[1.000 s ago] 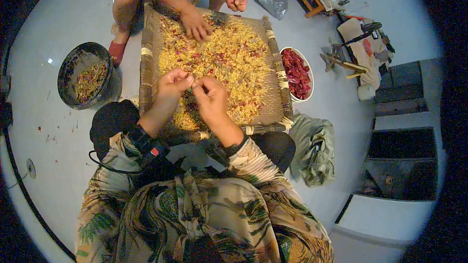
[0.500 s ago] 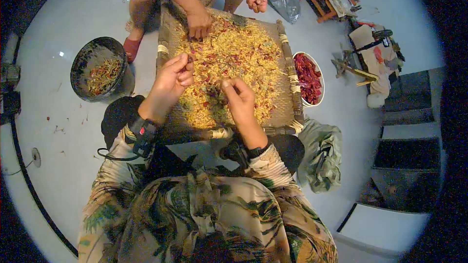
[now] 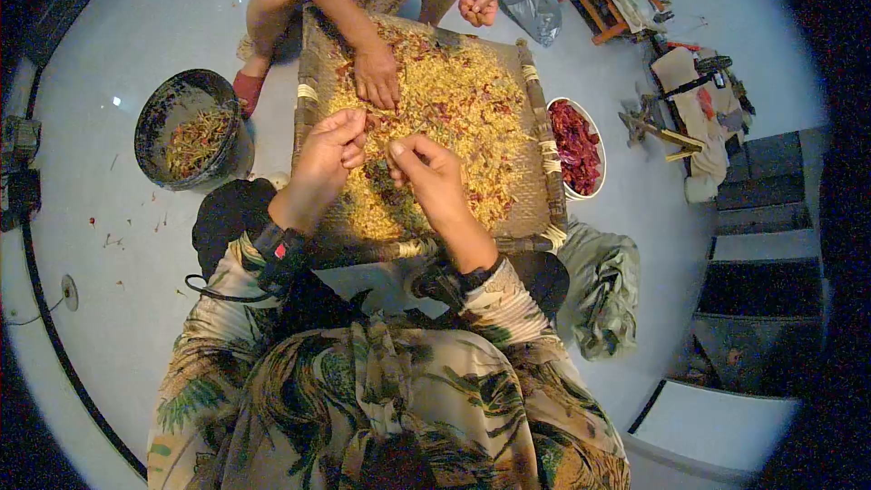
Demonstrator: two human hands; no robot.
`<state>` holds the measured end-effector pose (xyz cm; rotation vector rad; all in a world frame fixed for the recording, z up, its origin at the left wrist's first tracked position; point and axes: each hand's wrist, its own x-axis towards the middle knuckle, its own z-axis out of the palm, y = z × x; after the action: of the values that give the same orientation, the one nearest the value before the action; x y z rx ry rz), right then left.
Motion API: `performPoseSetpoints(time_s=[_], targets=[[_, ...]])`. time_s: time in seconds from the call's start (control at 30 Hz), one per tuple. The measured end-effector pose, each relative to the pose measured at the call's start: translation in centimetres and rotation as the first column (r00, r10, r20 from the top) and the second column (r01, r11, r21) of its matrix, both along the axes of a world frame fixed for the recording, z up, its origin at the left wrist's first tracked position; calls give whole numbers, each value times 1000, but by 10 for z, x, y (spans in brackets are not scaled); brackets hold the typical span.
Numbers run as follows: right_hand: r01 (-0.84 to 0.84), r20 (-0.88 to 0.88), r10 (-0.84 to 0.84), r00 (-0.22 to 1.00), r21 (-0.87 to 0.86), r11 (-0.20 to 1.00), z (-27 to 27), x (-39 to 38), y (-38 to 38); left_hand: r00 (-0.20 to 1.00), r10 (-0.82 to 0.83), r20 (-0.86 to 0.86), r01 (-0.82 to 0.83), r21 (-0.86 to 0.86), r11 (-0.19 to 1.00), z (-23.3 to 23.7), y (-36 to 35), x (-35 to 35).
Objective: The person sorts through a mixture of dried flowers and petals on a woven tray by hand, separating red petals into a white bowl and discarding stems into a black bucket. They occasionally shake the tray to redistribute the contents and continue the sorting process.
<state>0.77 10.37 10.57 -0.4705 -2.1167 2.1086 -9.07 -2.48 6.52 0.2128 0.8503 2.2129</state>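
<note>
My left hand (image 3: 328,156) is raised over the left side of a woven tray (image 3: 531,204), thumb and fingertips pinched together. A tiny reddish bit seems to show at its fingertips, too small to name. My right hand (image 3: 431,174) hovers just to the right, thumb pressed to the curled forefinger; whatever it pinches is hidden. The two hands are close but apart. Below them the tray holds a spread of yellow seeds (image 3: 481,154) mixed with dark red flakes that look like dried chili pieces.
Across the tray, a person's hand (image 3: 376,75) reaches into the seeds; their other hand (image 3: 477,2) hangs near the far edge. A black bucket (image 3: 238,152) with stems stands left. On the right are a white bowl (image 3: 599,180) of dried red chilies and a crumpled green sack (image 3: 603,286).
My right hand has moved left and slightly up, towards my left hand. My left hand has shifted slightly right and down. The other person's reaching hand has moved slightly down.
</note>
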Motion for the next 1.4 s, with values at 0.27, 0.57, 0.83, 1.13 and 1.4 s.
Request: performPoseSetpoints(time_s=[0.27, 0.57, 0.83, 1.13, 1.4], targets=[[13, 26, -10, 1000, -93, 996, -4, -18, -8, 979, 122, -164, -149, -167, 975, 4, 3, 10], [55, 72, -51, 996, -51, 997, -17, -15, -5, 917, 131, -377, -223, -212, 951, -7, 9, 14], [7, 43, -4, 999, -87, 996, -19, -10, 0, 908, 123, -400, -241, -260, 935, -23, 11, 15], [77, 48, -70, 996, -164, 983, -23, -9, -3, 876, 169, -452, -302, -240, 923, 4, 14, 30], [178, 82, -161, 984, -273, 945, -21, -8, -14, 844, 173, -507, -321, -222, 921, 11, 15, 38]])
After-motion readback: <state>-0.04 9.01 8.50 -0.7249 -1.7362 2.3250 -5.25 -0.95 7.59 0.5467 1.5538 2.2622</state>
